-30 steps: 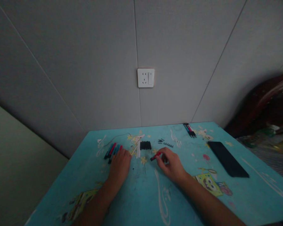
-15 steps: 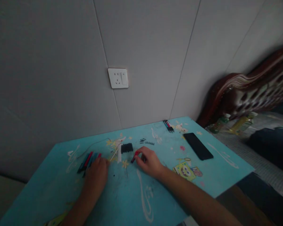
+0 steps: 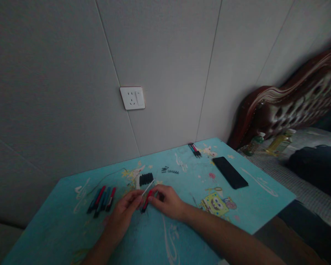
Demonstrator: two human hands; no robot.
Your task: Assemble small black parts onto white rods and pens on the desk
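My left hand [image 3: 128, 206] pinches a thin white pen refill [image 3: 148, 187], which slants up to the right. Beside it, my right hand [image 3: 167, 201] grips a red pen barrel [image 3: 146, 202] with a dark end, tilted over the table. The two hands are close together, refill and barrel nearly side by side. Just beyond them lie more white refills [image 3: 137, 182], partly hidden by the left hand, and a row of black ribbed pieces [image 3: 146, 179]. Several red and blue pen barrels [image 3: 101, 198] are lined up to the left.
Small springs [image 3: 173, 172] and short dark pieces [image 3: 164, 169] lie farther back. Several pens [image 3: 195, 150] rest near the wall edge. A black phone-like slab [image 3: 230, 172] lies at the right on the blue patterned table [image 3: 193, 239]. Bottles [image 3: 280, 142] stand on the bed beyond.
My left hand has moved right, away from the barrels, bringing the refill to the red barrel. My right hand has come slightly left and nearer. The view has shifted a little.
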